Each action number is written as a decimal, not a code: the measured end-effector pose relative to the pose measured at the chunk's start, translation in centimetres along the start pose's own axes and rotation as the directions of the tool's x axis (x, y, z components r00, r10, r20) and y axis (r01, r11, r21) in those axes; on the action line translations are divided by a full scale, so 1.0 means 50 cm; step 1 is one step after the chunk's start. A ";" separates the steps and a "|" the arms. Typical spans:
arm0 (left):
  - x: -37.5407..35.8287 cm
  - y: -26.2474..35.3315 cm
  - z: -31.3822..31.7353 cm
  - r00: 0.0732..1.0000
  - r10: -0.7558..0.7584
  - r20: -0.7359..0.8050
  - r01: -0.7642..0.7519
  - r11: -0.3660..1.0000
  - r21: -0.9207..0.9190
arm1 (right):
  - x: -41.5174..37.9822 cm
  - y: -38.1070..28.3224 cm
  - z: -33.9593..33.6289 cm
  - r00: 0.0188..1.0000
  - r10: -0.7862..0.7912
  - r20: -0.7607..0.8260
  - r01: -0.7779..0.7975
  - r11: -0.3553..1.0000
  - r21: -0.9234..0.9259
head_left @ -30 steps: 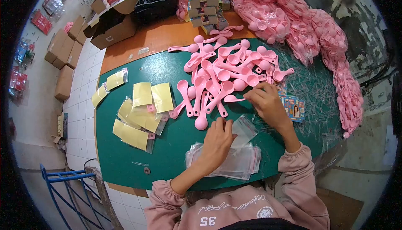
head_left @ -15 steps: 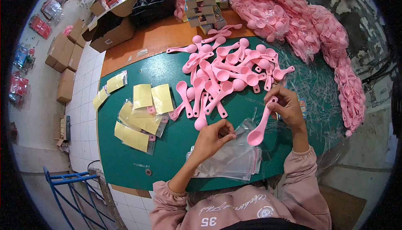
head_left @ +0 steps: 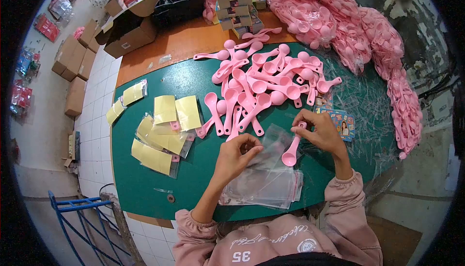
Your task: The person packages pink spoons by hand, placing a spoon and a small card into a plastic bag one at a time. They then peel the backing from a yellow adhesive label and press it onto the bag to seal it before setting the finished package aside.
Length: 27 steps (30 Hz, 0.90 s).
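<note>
My right hand [head_left: 319, 129] pinches a pink measuring spoon [head_left: 289, 156] by its handle, with the bowl hanging down. Just left of it, my left hand [head_left: 238, 153] has its fingers curled together at the edge of a clear plastic bag [head_left: 271, 145]. Beneath the hands lies a stack of clear bags [head_left: 276, 188] on the green table top [head_left: 193, 196]. Beyond the hands spreads a loose pile of pink spoons [head_left: 259, 87]. On the left lie several packed bags with yellow cards [head_left: 164, 109], some with pink handles showing.
Colourful printed cards [head_left: 343, 124] lie right of my right hand, among clear plastic scraps [head_left: 368, 116]. Large bags of pink spoons [head_left: 348, 43] line the back right. Stacked card bundles [head_left: 235, 4] and an open carton [head_left: 128, 36] stand behind. A blue metal frame [head_left: 82, 205] is lower left.
My right hand has moved left with the spoon, uncovering more of the printed cards. My left hand has shifted slightly left, and the clear bag has been lifted and spread between the hands.
</note>
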<state>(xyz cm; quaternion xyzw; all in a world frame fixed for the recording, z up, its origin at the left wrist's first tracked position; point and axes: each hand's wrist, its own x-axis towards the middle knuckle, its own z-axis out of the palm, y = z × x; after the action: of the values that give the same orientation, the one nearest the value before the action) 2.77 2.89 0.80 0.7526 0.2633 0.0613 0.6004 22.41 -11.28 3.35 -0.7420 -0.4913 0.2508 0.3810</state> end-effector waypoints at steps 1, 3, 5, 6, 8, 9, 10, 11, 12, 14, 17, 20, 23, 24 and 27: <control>-0.002 0.005 0.002 1.000 0.000 -0.001 0.000 1.000 0.000 | -0.001 0.001 -0.003 1.000 -0.001 0.001 0.001 1.000 0.000; -0.004 0.011 0.009 1.000 0.009 -0.021 -0.007 0.997 0.074 | -0.006 0.004 -0.015 1.000 -0.017 -0.024 0.020 0.989 0.148; -0.004 0.010 0.011 0.999 -0.023 0.024 0.022 0.999 0.045 | -0.010 -0.002 -0.031 0.996 0.053 -0.068 -0.034 0.968 0.249; -0.004 0.009 0.013 0.996 -0.052 0.071 0.051 0.999 0.018 | -0.011 -0.003 -0.037 0.986 0.127 -0.108 -0.082 0.933 0.350; -0.006 0.000 0.019 0.997 0.029 0.073 -0.029 1.000 -0.009 | -0.003 0.000 -0.019 0.979 0.082 -0.189 -0.009 0.933 0.361; -0.004 -0.006 0.019 0.991 0.110 0.070 -0.108 0.994 -0.034 | -0.001 0.005 -0.013 0.986 0.046 -0.162 -0.009 0.975 0.220; 0.000 -0.015 0.018 0.991 0.111 0.072 -0.109 0.994 -0.032 | 0.002 0.004 -0.008 0.992 0.013 -0.128 -0.004 0.997 0.076; 0.004 -0.026 0.016 0.986 0.152 0.070 -0.132 0.963 -0.236 | 0.002 -0.003 -0.006 0.991 0.017 -0.132 -0.013 1.000 0.028; 0.006 -0.022 0.011 0.980 0.191 0.059 -0.147 0.890 -0.431 | 0.002 -0.003 -0.004 0.991 0.016 -0.132 -0.012 0.999 0.030; -0.001 0.000 -0.005 0.988 0.035 0.150 0.072 0.757 -0.649 | 0.003 0.000 -0.003 0.981 -0.051 -0.185 0.054 0.999 0.010; -0.001 0.007 -0.013 0.976 -0.082 0.201 0.196 0.728 -0.657 | 0.001 -0.012 0.005 0.961 0.098 -0.260 -0.014 0.951 0.308; 0.000 0.005 -0.009 0.983 -0.067 0.171 0.162 0.752 -0.639 | 0.000 -0.034 0.017 0.919 0.037 -0.392 0.115 0.927 0.357; 0.002 -0.003 -0.006 0.994 -0.038 0.106 0.098 0.756 -0.648 | -0.010 -0.059 0.024 0.888 0.051 -0.456 0.186 0.869 0.459; 0.002 -0.001 -0.006 0.993 -0.059 0.098 0.107 0.773 -0.626 | -0.013 -0.065 0.026 0.889 0.051 -0.456 0.186 0.869 0.460; 0.001 0.001 -0.005 0.993 -0.071 0.095 0.114 0.789 -0.604 | -0.018 -0.072 0.029 0.881 0.072 -0.467 0.155 0.890 0.430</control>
<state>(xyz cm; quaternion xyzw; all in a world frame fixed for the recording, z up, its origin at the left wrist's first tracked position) 2.73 3.13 0.92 0.5075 0.2457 0.0879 0.8212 19.02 -10.83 5.42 -0.6594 -0.3276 0.1628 0.6568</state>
